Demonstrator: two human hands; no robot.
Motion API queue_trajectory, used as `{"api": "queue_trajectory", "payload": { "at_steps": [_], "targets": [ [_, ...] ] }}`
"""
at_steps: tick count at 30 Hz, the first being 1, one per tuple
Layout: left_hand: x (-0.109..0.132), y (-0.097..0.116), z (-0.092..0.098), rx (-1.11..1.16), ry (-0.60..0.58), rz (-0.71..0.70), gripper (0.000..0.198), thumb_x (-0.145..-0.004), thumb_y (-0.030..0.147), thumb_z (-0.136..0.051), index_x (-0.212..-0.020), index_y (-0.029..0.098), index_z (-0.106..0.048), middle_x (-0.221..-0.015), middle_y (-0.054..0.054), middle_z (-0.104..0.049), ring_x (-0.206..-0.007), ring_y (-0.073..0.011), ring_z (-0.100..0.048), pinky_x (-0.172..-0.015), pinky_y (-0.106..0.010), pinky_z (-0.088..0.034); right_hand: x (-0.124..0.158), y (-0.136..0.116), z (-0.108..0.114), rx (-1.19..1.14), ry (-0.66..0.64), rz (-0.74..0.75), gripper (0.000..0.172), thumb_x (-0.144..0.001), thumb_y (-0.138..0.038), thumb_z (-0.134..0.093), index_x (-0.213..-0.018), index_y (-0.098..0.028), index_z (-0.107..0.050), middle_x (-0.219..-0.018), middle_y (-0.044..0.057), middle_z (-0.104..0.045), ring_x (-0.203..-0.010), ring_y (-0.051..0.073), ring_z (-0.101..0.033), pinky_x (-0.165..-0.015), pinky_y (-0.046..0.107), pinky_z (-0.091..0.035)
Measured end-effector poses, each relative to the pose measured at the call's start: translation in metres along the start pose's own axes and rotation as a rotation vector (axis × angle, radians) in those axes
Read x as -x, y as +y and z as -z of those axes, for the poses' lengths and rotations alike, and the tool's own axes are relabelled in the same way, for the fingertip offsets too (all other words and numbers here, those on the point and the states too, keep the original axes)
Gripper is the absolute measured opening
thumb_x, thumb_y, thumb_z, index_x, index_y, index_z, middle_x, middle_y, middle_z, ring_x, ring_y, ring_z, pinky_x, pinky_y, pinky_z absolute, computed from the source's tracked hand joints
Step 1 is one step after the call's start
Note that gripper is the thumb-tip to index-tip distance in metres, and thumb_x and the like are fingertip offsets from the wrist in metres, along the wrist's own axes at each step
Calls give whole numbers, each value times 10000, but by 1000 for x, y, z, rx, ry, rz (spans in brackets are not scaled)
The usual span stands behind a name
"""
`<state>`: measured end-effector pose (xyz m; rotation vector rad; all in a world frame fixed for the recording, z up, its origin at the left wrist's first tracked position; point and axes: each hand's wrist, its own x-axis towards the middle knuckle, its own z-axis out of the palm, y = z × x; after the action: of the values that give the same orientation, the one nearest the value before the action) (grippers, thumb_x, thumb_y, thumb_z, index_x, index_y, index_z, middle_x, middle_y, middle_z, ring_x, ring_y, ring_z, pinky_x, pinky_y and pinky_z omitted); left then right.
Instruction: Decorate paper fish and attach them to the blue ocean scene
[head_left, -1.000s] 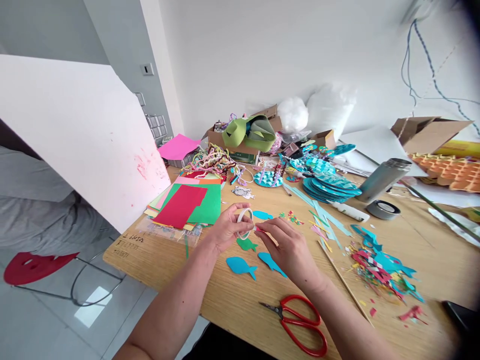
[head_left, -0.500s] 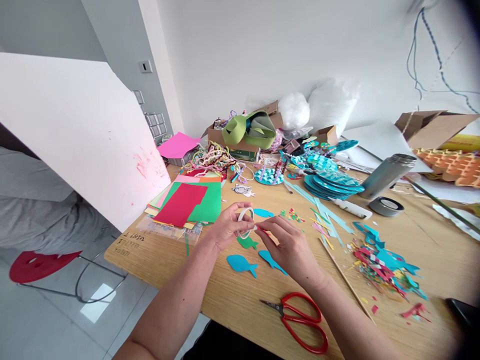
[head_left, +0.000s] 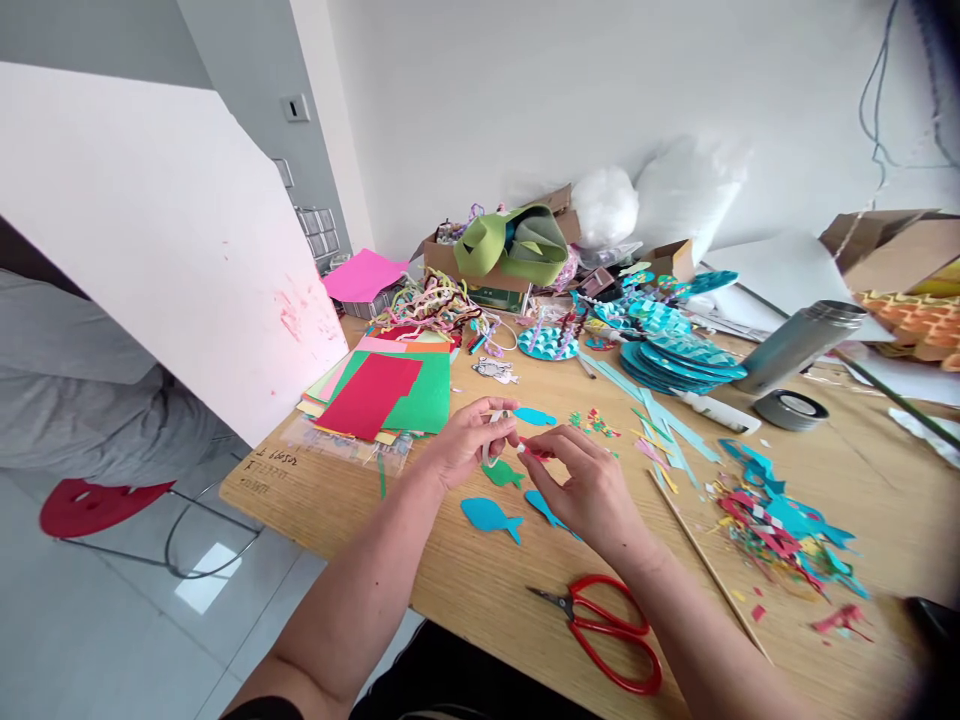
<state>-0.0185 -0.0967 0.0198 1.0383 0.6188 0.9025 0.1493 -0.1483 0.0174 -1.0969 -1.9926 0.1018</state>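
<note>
In my left hand (head_left: 466,445) is a narrow roll of white tape (head_left: 491,452), gripped with fingers and thumb. Close beside it, my right hand (head_left: 592,490) pinches a small red paper piece (head_left: 535,451); its outline is mostly covered by the fingers. A small white bit shows between the two hands. On the table under them lie a blue paper fish (head_left: 489,515), a green paper fish (head_left: 504,473) and a second blue fish (head_left: 541,505) partly hidden by my right hand. Another blue cutout (head_left: 535,416) lies just beyond. Red-handled scissors (head_left: 611,622) rest near the front edge.
Coloured paper sheets (head_left: 375,395) are stacked at left. A thin wooden stick (head_left: 705,560) and a heap of paper scraps (head_left: 780,520) lie at right. Farther back are blue plates (head_left: 667,368), a glue bottle (head_left: 720,412), a metal flask (head_left: 802,345) and a box of craft materials (head_left: 442,262).
The tape roll has turned in my left hand and shows narrower. My right fingertips stay close to it with the red paper. The whole view has shifted slightly.
</note>
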Motion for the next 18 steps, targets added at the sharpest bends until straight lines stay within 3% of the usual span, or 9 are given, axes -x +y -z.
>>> {"api": "queue_trajectory", "payload": {
  "at_steps": [4,9,18],
  "targets": [
    [2,0,1,-24,15,-15,539,-605,245,-792,-1090,154,-574,-702,18,-562,-551,-68,-465,-519,-211,-301,-1,-2,2,-105,5,-102,132,-889,-278,-546,-849,-195,-640,-785,51,-649,-711,167,-608,-654,295,-488],
    [4,1,0,-58,0,-26,545,-613,176,-753,-1119,164,-549,-725,12,-575,-588,-82,-488,-509,-211,-295,-6,-4,8,-163,10,-240,175,-882,-295,-541,-808,-189,-659,-737,38,-662,-663,156,-603,-615,281,-479],
    [4,-1,-2,-130,-37,-39,525,-614,161,-744,-1107,150,-563,-704,7,-592,-636,-99,-519,-594,-219,-355,-26,-6,28,-31,-304,-259,170,-819,-225,-542,-731,-196,-685,-680,8,-675,-575,124,-575,-551,238,-425]
  ]
}}
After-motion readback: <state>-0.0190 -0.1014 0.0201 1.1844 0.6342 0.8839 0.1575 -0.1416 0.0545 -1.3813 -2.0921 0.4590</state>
